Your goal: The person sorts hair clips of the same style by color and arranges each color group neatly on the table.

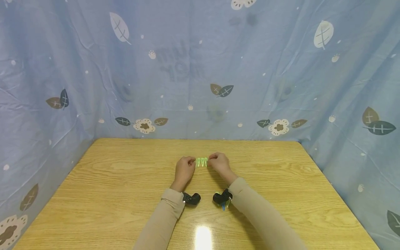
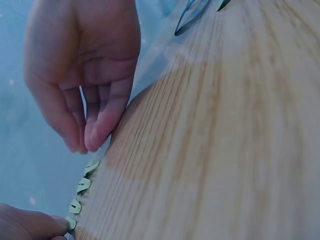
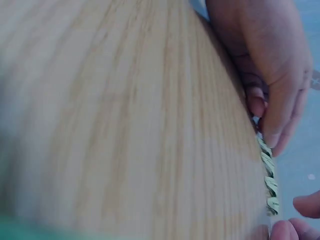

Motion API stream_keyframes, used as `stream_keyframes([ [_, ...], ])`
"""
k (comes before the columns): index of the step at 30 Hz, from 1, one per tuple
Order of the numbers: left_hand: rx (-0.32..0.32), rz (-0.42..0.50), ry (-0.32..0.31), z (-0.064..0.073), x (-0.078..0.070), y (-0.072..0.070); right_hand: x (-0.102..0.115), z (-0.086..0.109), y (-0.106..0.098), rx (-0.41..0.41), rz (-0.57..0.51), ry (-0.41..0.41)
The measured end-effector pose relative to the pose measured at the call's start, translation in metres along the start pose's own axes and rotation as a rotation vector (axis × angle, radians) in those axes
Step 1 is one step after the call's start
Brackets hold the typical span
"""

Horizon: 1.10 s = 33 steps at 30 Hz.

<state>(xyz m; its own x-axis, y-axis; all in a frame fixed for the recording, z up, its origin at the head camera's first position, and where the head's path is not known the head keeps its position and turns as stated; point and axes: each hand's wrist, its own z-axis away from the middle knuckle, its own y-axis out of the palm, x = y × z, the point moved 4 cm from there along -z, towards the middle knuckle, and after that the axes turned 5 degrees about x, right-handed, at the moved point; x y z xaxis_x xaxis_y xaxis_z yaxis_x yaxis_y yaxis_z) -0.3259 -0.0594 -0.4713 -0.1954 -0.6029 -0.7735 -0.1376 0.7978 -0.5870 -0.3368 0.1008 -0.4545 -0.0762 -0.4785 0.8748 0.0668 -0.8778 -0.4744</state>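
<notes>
Several pale green snap hair clips (image 1: 202, 162) lie side by side in a short row toward the far part of the wooden table. At the row's left end, my left hand (image 1: 184, 170) pinches the outermost clip (image 2: 71, 223) between thumb and finger; that clip looks thin, turned on its edge, in the head view. My right hand (image 1: 219, 162) hovers right at the other end of the row, fingers bent. Its thumb and fingertips (image 3: 306, 204) stand apart in the right wrist view, with no clip between them, close by the last clip (image 3: 272, 206).
Beneath my right wrist, partly hidden by the black wrist camera (image 1: 221, 198), lie a blue clip (image 1: 223, 207) and a yellow-green clip (image 1: 227, 204). Another black camera (image 1: 192, 199) sits on my left wrist. A blue patterned curtain (image 1: 187, 69) hangs behind the wooden table (image 1: 125, 173).
</notes>
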Motion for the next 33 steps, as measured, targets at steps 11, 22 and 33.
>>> stream_keyframes([
  [11,-0.002,-0.01,-0.006,0.0,-0.001,-0.001,-0.007,0.008,-0.01,0.131,-0.135,-0.078],
  [22,0.002,0.006,-0.009,-0.001,-0.001,0.001,-0.011,0.036,-0.024,0.243,-0.178,-0.148],
  [33,0.006,0.003,-0.021,0.0,-0.001,0.0,-0.016,0.077,-0.04,0.282,-0.222,-0.179],
])
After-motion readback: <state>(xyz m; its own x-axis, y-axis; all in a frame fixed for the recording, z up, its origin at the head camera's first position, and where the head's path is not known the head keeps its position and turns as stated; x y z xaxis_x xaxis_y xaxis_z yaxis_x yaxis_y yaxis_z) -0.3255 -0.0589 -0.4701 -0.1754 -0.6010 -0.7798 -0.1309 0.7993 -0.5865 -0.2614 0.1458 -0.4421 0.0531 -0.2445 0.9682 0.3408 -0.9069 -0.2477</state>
